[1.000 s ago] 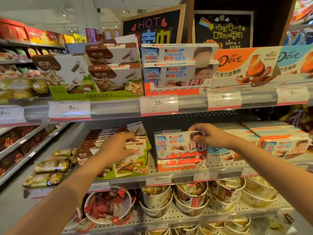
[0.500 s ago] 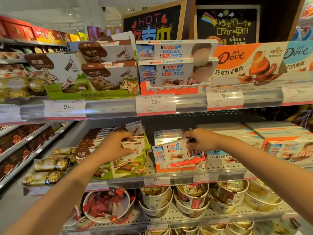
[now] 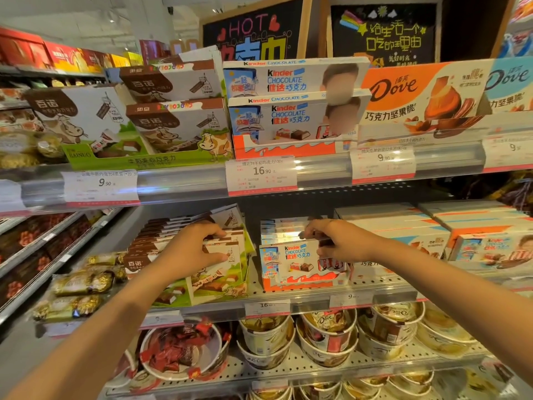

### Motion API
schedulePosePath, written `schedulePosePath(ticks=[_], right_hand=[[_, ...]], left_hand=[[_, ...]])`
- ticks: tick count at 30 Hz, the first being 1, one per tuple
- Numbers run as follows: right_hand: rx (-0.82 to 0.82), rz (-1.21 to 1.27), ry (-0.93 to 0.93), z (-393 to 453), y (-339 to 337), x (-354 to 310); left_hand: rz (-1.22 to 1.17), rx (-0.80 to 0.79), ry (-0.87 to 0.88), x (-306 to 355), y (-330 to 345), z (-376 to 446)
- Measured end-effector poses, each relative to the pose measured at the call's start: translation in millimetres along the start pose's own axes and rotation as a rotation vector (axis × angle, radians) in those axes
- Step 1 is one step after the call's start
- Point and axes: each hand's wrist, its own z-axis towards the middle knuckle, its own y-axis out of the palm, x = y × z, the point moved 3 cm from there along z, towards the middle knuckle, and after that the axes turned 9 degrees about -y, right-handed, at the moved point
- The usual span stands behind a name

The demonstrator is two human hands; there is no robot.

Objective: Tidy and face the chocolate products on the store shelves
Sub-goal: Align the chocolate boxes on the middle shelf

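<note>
While both arms reach to the middle shelf (image 3: 311, 301), the right hand (image 3: 343, 241) pinches the top edge of the front Kinder Chocolate box (image 3: 300, 264), thumb at the face, fingers curled over the back; the box stands upright at the shelf lip, more Kinder boxes stacked behind. Left hand (image 3: 193, 249) grips the front white-and-brown cow-print chocolate box (image 3: 227, 264), fingers over its top, thumb on its face. A narrow gap separates the two rows; Dove boxes (image 3: 403, 241) sit just right of the Kinder row.

Kinder box (image 3: 300, 262), white, blue and red, stands upright, front facing out, on the middle shelf at centre. At its nine o'clock, a brown-and-white cow box (image 3: 222, 261) stands tilted in its green tray.
</note>
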Motion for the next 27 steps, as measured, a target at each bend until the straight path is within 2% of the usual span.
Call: schedulePosePath(ticks=[7,14,18,22,27], right_hand=[[0.028,-0.183,-0.036,1,0,-3],[0.047,-0.322,-0.028,1,1,-6],[0.183,-0.235,-0.056,-16,-14,-3],[0.345,0.044,-0.061,-48,-43,19],[0.375,0.162,0.02,-101,-71,78]], left_hand=[[0.038,0.005,0.005,0,0,0],[0.193,-0.014,0.0,6,-2,-6],[0.209,0.039,-0.014,30,1,-11],[0.091,0.086,0.071,76,15,-12],[0.003,0.052,0.157,141,51,3]])
